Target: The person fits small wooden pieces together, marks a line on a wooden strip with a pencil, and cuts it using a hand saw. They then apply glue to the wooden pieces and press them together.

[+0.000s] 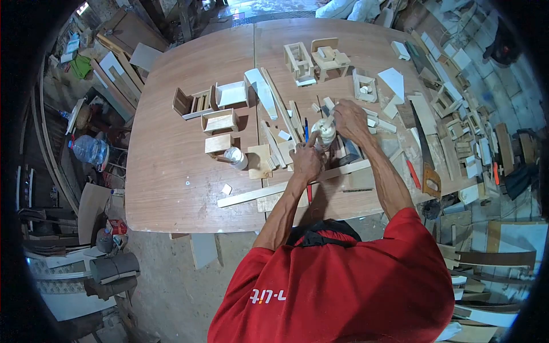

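Observation:
A round white jar or tub [324, 131], its top whitish and uneven, stands between my hands. My left hand [307, 162] is at its near left side, fingers curled, with one finger reaching toward the jar. My right hand [350, 120] is at its far right side, fingers bent and pressed together; what they hold is too small to make out. A dark block-like tool [349, 150] lies under my right forearm. Across the near side stretches a long pale wooden strip [251, 196], and a red-handled tool [309, 193] lies by my left wrist.
Small wooden furniture models, including a chair [330, 57], a tall frame [298, 62] and a box [220, 121], stand on the table [166, 166]. A white container [237, 158] is on the left. A handsaw [424, 148] and wood offcuts [452, 120] lie on the right.

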Demonstrator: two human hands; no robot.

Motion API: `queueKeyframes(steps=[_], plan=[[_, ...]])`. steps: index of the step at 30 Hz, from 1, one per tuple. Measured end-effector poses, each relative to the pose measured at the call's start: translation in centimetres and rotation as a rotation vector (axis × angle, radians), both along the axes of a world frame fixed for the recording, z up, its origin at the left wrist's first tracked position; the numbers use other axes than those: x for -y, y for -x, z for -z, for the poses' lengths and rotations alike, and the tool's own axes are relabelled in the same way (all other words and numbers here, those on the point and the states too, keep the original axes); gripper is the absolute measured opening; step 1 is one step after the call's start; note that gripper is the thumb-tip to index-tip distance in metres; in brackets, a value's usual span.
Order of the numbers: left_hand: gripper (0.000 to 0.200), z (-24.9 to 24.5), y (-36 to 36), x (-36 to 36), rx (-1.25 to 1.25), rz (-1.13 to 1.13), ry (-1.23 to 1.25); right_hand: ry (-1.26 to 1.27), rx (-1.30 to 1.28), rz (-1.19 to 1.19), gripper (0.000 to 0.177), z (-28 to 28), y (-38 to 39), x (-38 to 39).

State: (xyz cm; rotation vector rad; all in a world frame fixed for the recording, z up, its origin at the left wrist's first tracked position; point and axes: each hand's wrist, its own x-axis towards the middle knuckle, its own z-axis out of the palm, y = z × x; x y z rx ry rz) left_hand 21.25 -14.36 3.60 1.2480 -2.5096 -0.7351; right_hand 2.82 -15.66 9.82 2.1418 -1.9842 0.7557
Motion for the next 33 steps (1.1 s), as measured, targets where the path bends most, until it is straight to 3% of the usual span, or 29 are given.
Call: queueKeyframes(steps=[6,9,11,13,14,15,17,20,33], plan=[[0.021,0.5,-0.5,0.2,-0.053,0.006,0.037,0.089,0.089,0.196,0.019,-4.7,2.3,-2.1],[0.020,0.7,-1.1,0.4,-0.280,0.013,0.131,0.115,0.285,0.275,0.019,-4.8,4.2,-4.0],[0.023,0.8,-1.3,0.5,-0.805,-0.060,-0.100,0.097,0.364,0.362,0.020,-3.0,5.6,-5.3],[0.022,0.3,-1.4,0.6,-0.774,-0.134,-0.223,0.110,0.839,0.359,0.022,-2.5,5.4,-6.8],[0.020,0.1,-1.5,0.7,-0.922,-0.134,-0.422,0.076,1.004,0.365,0.023,-2.2,5.1,-7.9],[0.019,-0.5,-1.5,0.7,-1.065,-0.132,-0.624,0.076,1.007,0.366,0.023,-2.3,4.3,-8.6],[0.018,-1.2,-1.5,0.7,-1.049,-0.138,-0.578,0.137,1.197,0.380,0.021,-2.3,3.0,-9.7],[0.021,-2.0,-1.4,0.8,-1.053,-0.109,-0.469,0.168,1.244,0.304,0.019,-2.0,2.0,-10.5],[0.021,-3.3,-2.5,1.3,-1.000,-0.077,-0.367,0.144,1.156,0.134,0.010,-3.9,-0.2,-11.5]])
